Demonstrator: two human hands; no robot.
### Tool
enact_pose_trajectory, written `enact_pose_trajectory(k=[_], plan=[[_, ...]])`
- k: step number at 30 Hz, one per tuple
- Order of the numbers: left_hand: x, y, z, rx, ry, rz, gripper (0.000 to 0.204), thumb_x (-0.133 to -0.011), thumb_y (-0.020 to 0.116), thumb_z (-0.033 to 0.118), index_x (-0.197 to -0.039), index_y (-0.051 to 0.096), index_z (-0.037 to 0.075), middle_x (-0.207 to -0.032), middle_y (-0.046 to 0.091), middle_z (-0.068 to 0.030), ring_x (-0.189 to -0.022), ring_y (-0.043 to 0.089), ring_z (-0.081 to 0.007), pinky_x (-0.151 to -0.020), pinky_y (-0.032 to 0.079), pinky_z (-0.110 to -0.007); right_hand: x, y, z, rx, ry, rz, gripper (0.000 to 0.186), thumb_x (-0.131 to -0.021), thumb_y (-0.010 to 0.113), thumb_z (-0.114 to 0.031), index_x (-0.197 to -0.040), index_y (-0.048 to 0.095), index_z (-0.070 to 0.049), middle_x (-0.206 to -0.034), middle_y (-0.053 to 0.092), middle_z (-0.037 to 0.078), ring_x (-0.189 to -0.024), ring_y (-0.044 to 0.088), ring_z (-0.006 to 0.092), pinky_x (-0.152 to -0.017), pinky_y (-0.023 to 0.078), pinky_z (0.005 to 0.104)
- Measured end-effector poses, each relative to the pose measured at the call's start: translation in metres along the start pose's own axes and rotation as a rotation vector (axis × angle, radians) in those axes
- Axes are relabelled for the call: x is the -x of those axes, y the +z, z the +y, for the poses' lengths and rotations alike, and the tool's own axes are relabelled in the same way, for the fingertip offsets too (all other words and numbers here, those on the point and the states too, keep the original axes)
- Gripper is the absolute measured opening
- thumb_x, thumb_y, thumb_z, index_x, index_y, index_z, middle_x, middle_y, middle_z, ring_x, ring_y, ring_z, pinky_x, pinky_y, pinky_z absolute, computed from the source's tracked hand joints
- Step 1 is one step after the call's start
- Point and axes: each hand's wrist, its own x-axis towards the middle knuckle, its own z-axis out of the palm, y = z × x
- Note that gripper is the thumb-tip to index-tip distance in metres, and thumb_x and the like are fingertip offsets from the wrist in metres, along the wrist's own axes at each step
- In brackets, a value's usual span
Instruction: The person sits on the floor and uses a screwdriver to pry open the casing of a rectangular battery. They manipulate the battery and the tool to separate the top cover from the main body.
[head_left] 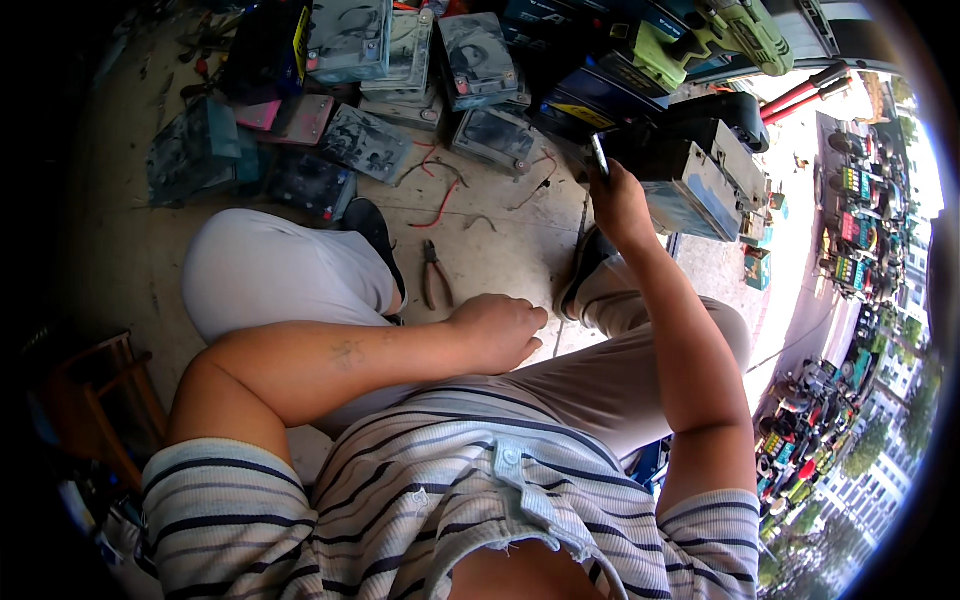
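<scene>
Out in front at the right, my right hand (622, 205) is closed round a smartphone (600, 156), seen nearly edge-on as a thin dark slab with a bright rim. My left hand (498, 332) lies across my lap with its fingers curled inward. Nothing shows in it, though its palm side is hidden. On the floor between my feet are pliers (434, 277) with dark red-brown handles. Beyond them lie red wire pieces (444, 203). A worn grey battery (690, 185) stands beside my right hand.
Several used batteries (365, 142) are piled ahead and to the left. Dark boxes (600, 97) sit at the far right, under a green cordless power tool (745, 35). Red-handled cutters (795, 97) lean near the doorway. A wooden stool (100, 400) stands at left; parked scooters (860, 230) are outside.
</scene>
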Motion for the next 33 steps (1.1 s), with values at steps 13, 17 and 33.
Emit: enact_pose_trajectory(k=[13, 17, 33], plan=[[0.005, 0.005, -0.009, -0.235, 0.028, -0.09, 0.026, -0.084, 0.061, 0.027, -0.096, 0.059, 0.003, -0.09, 0.063, -0.0143, -0.086, 0.064, -0.0331, -0.075, 0.05, -0.044, 0.02, -0.015, -0.035, 0.017, -0.085, -0.195, 0.029, -0.085, 0.057, -0.015, -0.112, 0.058, -0.004, -0.086, 0.062, 0.027, -0.086, 0.059, 0.0451, -0.076, 0.047, 0.0489], [0.004, 0.013, -0.013, -0.285, 0.069, -0.096, 0.028, -0.083, 0.062, 0.027, -0.097, 0.058, 0.004, -0.091, 0.063, -0.014, -0.086, 0.064, -0.0327, -0.074, 0.05, -0.044, 0.032, -0.008, -0.035, 0.178, -0.14, -0.323, 0.041, -0.084, 0.058, -0.019, -0.122, 0.051, -0.007, -0.087, 0.063, 0.027, -0.085, 0.061, 0.0428, -0.074, 0.049, 0.0484], [0.005, 0.017, -0.022, -0.437, 0.086, -0.132, 0.019, -0.081, 0.059, 0.019, -0.093, 0.064, 0.005, -0.091, 0.067, -0.0127, -0.083, 0.067, -0.0275, -0.07, 0.05, -0.042, 0.052, -0.025, -0.058, 0.282, -0.209, -0.328, 0.033, -0.088, 0.049, -0.017, -0.12, 0.053, -0.008, -0.077, 0.065, 0.02, -0.074, 0.062, 0.0397, -0.067, 0.048, 0.049]])
